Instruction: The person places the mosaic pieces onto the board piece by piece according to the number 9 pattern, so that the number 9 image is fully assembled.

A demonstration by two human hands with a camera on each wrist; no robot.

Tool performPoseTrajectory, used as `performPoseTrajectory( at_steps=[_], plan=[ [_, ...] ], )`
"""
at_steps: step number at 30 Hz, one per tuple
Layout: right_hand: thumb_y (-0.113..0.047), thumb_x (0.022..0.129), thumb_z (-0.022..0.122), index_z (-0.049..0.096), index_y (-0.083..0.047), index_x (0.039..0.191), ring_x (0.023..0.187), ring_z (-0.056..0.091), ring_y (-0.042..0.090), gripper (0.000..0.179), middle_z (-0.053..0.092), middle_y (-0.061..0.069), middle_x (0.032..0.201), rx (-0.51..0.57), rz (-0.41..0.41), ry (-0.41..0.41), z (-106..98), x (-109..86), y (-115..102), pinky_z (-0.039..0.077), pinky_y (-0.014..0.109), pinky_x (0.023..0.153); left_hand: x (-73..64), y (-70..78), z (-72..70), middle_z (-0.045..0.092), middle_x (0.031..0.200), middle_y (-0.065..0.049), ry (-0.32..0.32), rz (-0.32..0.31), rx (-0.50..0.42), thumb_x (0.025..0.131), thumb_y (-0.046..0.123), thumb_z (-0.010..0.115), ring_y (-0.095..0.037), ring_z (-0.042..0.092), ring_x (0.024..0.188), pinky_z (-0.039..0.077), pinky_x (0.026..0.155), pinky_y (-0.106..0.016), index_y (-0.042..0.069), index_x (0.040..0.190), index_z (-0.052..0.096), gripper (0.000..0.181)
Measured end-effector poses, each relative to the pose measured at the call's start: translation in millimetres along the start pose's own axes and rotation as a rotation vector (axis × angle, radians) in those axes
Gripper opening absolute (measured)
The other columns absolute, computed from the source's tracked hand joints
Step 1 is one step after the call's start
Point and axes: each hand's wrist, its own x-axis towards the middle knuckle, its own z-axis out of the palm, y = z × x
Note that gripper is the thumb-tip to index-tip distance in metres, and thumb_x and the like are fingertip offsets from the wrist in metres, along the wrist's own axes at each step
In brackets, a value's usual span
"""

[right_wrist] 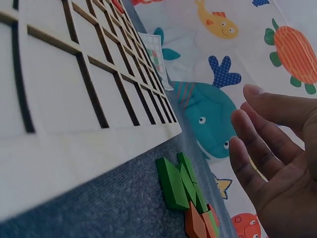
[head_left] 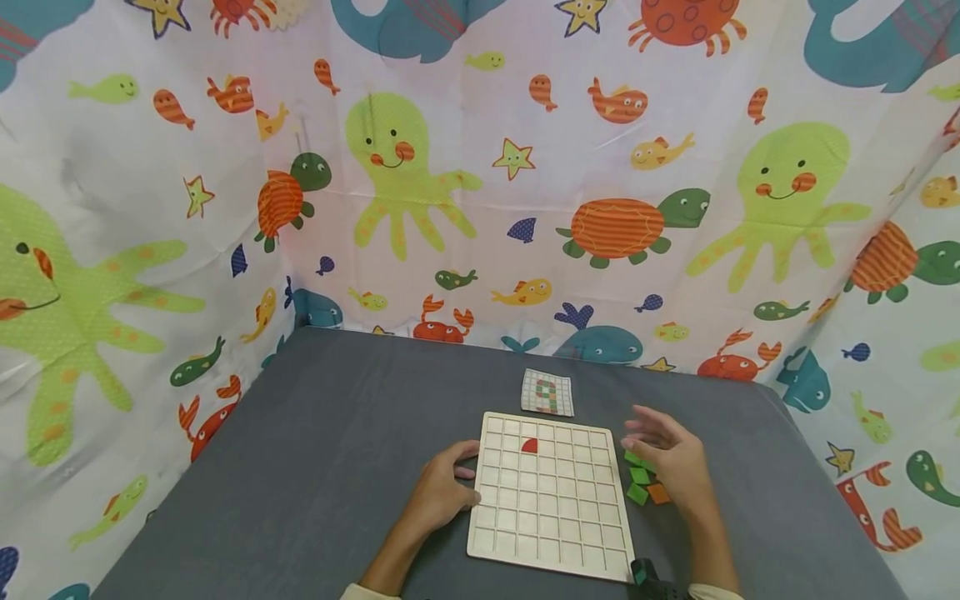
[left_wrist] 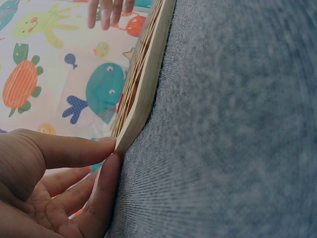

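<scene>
A pale wooden grid board (head_left: pixel 551 500) lies on the grey table, with one red quarter-round piece (head_left: pixel 530 446) in a cell of its upper left part. My left hand (head_left: pixel 444 487) holds the board's left edge; in the left wrist view the thumb (left_wrist: pixel 79 148) and a fingertip meet at its rim. To the right of the board, my right hand (head_left: pixel 672 458) hovers over a small group of pieces, fingers loosely bent with nothing between them. Green pieces (right_wrist: pixel 173 184) and orange pieces (right_wrist: pixel 194 220) lie below it, partly hidden by the hand in the head view.
Just beyond the board lies a pattern card (head_left: pixel 547 392) with a coloured grid design. Grey cloth (head_left: pixel 315 450) covers the table. A curtain (head_left: pixel 480 208) printed with sea animals hangs behind and along both sides.
</scene>
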Motion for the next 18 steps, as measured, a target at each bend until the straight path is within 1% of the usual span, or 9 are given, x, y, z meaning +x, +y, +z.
performPoseTrajectory(
  at_steps=[6,8,14,18],
  plan=[
    [-0.013,0.095,0.081,0.06,-0.009,0.149,0.104,0.068,0.003,0.058,0.074,0.016,0.129,-0.06,0.009,-0.003,-0.6,0.8,7.4,0.052,0.011,0.086,-0.3,0.2,-0.1,0.064,0.144,-0.019,-0.003,-0.005,-0.01,0.072,-0.017,0.077,-0.033,0.068,0.112,0.06,0.063,-0.032,0.002,0.144,0.062,0.076],
    [-0.013,0.095,0.081,0.06,-0.01,0.149,0.105,0.067,0.005,0.059,0.074,0.015,0.129,-0.09,0.011,-0.01,-1.1,0.9,9.4,0.051,0.012,0.085,-0.5,0.5,-0.3,0.064,0.145,-0.02,-0.006,-0.008,-0.014,0.072,-0.017,0.077,-0.033,0.068,0.112,0.06,0.063,-0.033,0.002,0.144,0.062,0.076],
    [-0.015,0.094,0.083,0.06,-0.011,0.149,0.109,0.066,0.01,0.06,0.074,0.014,0.13,-0.134,0.027,-0.013,-3.8,2.0,15.0,0.053,0.018,0.081,-0.1,1.8,-0.5,0.063,0.146,-0.02,-0.009,-0.009,-0.024,0.072,-0.017,0.077,-0.034,0.068,0.112,0.06,0.063,-0.034,0.002,0.145,0.061,0.077],
    [-0.016,0.094,0.083,0.059,-0.011,0.151,0.116,0.065,0.022,0.062,0.073,0.015,0.131,-0.142,0.043,-0.026,-6.9,2.9,19.0,0.054,0.021,0.079,0.5,1.7,-0.6,0.063,0.146,-0.021,-0.01,-0.009,-0.025,0.072,-0.017,0.078,-0.035,0.068,0.112,0.06,0.063,-0.034,0.001,0.145,0.061,0.077]
  ],
)
